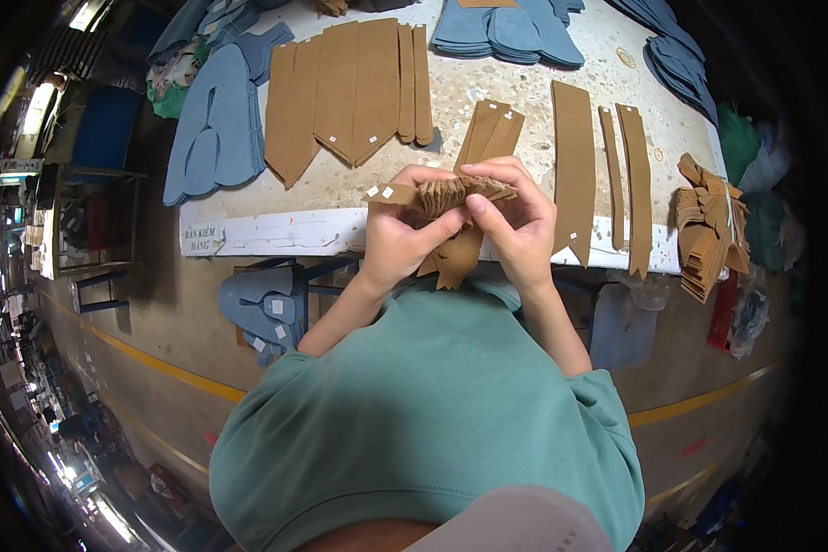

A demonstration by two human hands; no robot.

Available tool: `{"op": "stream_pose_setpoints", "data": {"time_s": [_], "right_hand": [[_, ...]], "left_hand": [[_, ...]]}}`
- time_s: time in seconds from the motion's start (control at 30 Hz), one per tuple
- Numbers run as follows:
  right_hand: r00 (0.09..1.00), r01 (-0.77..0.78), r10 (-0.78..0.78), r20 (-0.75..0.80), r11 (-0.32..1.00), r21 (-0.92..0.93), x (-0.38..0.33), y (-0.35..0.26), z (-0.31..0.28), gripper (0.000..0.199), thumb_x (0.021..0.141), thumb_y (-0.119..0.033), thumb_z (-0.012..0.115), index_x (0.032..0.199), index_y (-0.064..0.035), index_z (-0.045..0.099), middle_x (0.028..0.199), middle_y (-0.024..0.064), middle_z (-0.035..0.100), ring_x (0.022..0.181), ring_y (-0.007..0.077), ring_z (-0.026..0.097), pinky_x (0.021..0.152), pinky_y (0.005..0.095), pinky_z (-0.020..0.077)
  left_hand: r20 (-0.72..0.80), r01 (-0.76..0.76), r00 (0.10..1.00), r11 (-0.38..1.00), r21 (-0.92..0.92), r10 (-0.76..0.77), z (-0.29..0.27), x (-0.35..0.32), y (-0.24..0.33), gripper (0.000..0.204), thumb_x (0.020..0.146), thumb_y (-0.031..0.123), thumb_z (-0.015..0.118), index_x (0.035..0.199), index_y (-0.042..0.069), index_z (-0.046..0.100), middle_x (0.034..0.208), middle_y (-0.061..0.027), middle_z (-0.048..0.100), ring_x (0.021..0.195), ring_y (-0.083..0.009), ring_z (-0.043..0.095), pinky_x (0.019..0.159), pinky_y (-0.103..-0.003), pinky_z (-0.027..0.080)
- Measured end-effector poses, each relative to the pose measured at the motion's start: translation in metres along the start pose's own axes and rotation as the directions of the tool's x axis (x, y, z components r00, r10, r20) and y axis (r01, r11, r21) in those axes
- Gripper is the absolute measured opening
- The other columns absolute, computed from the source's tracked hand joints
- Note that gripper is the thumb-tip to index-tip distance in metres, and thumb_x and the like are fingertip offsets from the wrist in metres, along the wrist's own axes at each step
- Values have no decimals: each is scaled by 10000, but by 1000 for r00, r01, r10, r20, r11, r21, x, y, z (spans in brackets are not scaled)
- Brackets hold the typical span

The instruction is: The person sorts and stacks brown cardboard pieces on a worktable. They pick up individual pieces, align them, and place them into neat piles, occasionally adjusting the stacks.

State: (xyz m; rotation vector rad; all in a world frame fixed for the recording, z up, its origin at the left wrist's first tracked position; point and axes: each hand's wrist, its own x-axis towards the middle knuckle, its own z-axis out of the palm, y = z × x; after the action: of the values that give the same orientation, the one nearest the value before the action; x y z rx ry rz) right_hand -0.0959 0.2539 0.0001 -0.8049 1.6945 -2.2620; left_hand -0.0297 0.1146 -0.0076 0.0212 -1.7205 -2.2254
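Both hands are working together just above the near edge of the surface (524,83), holding a fanned stack of tan cut pieces (455,195) between them. The left hand (397,237) is gripping the stack from below and from its left end, thumb lying across the front, fingers curled shut around the pieces. The right hand (515,221) is closing on the stack's right end, its fingertips (483,170) pinching the upper edges and spreading them so that each layer is showing. The pointed tails of the pieces are hanging down between the two wrists. Beyond the left hand, a row of broad tan pointed panels (350,92) is lying flat, with blue cut pieces (216,129) further to that side. Beyond the right hand, long tan strips (575,166) are lying side by side, and a loose heap of tan offcuts (708,230) is sitting at the far right edge. More blue pieces (506,32) are stacked at the far side. In my judgement, the fanning is best done with the lower grip kept firm while only the upper edges are being separated one at a time; a slack lower hold would be risking pieces slipping out towards the floor. Small white tags on several pieces are visible, though their marking is too small to assess.
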Motion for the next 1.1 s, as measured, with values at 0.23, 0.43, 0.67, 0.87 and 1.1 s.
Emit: {"op": "stream_pose_setpoints", "data": {"time_s": [0.23, 0.43, 0.67, 0.87, 1.1], "right_hand": [[1000, -6, 7, -21, 998, 56, -1, 3, -2, 200, 882, 14, 641, 1082, 28, 644, 1062, 85, 590, 1002, 148, 593, 876, 274, 487], [999, -45, 47, -22, 995, 87, -2, 4, 0, 202, 889, -13, 622, 1086, 27, 635, 1069, 85, 590, 1004, 146, 561, 898, 285, 440], [999, -42, 45, -19, 993, 109, -2, 6, -1, 206, 883, 20, 636, 1089, 27, 646, 1069, 81, 589, 1003, 137, 587, 868, 260, 488], [999, -50, 51, -15, 994, 93, -1, 5, -1, 212, 882, 14, 643, 1094, 19, 648, 1076, 78, 586, 1000, 129, 586, 846, 246, 493], [999, -34, 35, -17, 998, 45, 0, 5, 1, 225, 873, 4, 663, 1098, 12, 645, 1071, 68, 584, 980, 124, 595, 833, 241, 499]], "left_hand": [[-14, 18, 1000, 1000, -2, -18, 1, -1, 3, 327, 831, -1, 736, 1110, -2, 565, 988, -61, 661, 903, -106, 642, 796, -246, 526], [-19, 28, 999, 999, -37, -29, 2, -1, 3, 306, 838, 1, 729, 1102, -6, 574, 986, -64, 663, 898, -108, 641, 800, -252, 525], [-37, 119, 992, 991, -69, -121, 0, -2, 5, 295, 847, 75, 730, 1097, 12, 587, 1005, -54, 651, 914, -106, 603, 836, -268, 489], [-28, 82, 996, 992, -99, -86, 0, -1, 4, 233, 864, 42, 712, 1070, -10, 616, 993, -53, 670, 888, -94, 626, 802, -249, 511], [-23, 60, 998, 998, -28, -60, -1, 0, 0, 277, 855, 32, 720, 1098, -12, 594, 981, -51, 667, 887, -96, 632, 795, -248, 518]]}}
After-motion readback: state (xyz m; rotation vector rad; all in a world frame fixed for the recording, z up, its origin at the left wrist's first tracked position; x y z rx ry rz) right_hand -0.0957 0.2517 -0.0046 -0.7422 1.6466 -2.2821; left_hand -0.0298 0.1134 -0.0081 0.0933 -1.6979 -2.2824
